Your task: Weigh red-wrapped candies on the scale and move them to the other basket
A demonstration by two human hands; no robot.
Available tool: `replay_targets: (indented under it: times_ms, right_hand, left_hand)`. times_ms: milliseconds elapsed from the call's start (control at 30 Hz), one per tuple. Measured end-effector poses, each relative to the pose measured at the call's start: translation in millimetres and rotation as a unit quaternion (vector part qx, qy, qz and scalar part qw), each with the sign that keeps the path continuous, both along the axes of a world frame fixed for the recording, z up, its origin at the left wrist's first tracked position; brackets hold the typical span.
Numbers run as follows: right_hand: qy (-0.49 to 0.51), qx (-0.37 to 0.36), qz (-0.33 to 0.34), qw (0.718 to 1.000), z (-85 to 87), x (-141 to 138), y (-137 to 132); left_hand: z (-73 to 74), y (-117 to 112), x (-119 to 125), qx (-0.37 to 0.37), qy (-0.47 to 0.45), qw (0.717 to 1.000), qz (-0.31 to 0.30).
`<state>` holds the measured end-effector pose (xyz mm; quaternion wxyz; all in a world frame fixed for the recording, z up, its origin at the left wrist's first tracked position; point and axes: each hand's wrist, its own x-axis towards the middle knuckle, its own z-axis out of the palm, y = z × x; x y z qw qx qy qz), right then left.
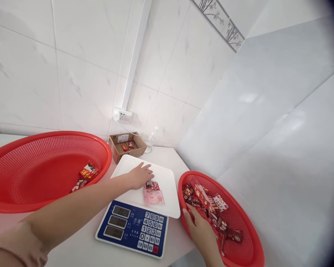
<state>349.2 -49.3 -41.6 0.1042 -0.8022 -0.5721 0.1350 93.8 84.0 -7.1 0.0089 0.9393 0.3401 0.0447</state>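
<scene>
Pink packet [154,197] and red packet [152,185] lie on the tray [168,181], nearer than the left hand [140,176], which is loosely spread and, if pressing, could skew the scale [132,227] reading; whether it or the right hand [199,222] holds anything, I cannot tell.

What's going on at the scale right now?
A person's left hand is over the white pan of the scale, fingers at a red packet; a pink packet lies nearer the keypad. The right hand is at the side of the right basket, among mostly red packets; its grip is unclear. The left basket holds a few packets.
</scene>
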Motion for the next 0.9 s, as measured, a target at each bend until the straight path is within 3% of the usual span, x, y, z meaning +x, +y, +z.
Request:
replay_targets:
  times_ms: [100, 167, 267, 400, 500, 600, 700, 800, 900]
  right_hand:
    - [-0.003, 0.000, 0.005, 1.000, -0.8, 0.6, -0.9]
    - [-0.005, 0.001, 0.007, 1.000, -1.1, 1.2, -1.3]
    - [-0.006, 0.012, 0.010, 1.000, -1.4, 2.5, -1.8]
    - [-0.015, 0.007, 0.015, 1.000, -2.5, 4.4, -1.9]
    - [-0.019, 0.013, 0.017, 1.000, -3.8, 5.3, -1.7]
    - [-0.012, 0.009, 0.011, 1.000, -3.6, 4.8, -1.4]
    - [-0.013, 0.002, 0.012, 1.000, -1.5, 2.7, -2.0]
    - [-0.019, 0.007, 0.015, 1.000, 0.4, 0.8, -3.6]
    - [-0.020, 0.013, 0.018, 1.000, 0.8, 0.6, -4.7]
  left_hand:
    - [1.3, 5.2, 2.2, -0.009, 0.020, 1.000, 0.019]
    - [4.4, 4.9, -6.8, -0.005, 0.025, 0.998, 0.062]
    - [15.1, -1.7, -37.6, 0.017, 0.012, 0.986, 0.165]
    - [38.0, -19.9, -94.4, 0.064, -0.023, 0.949, 0.309]
    - [50.9, -31.1, -117.0, 0.087, -0.046, 0.930, 0.355]
    - [50.6, -34.6, -102.1, 0.055, -0.060, 0.950, 0.302]
    - [37.5, -35.4, -57.6, -0.019, -0.068, 0.981, 0.180]
    - [20.3, -37.5, -8.4, -0.078, -0.060, 0.993, 0.072]
    - [7.9, -37.3, 24.0, -0.110, -0.046, 0.993, 0.022]
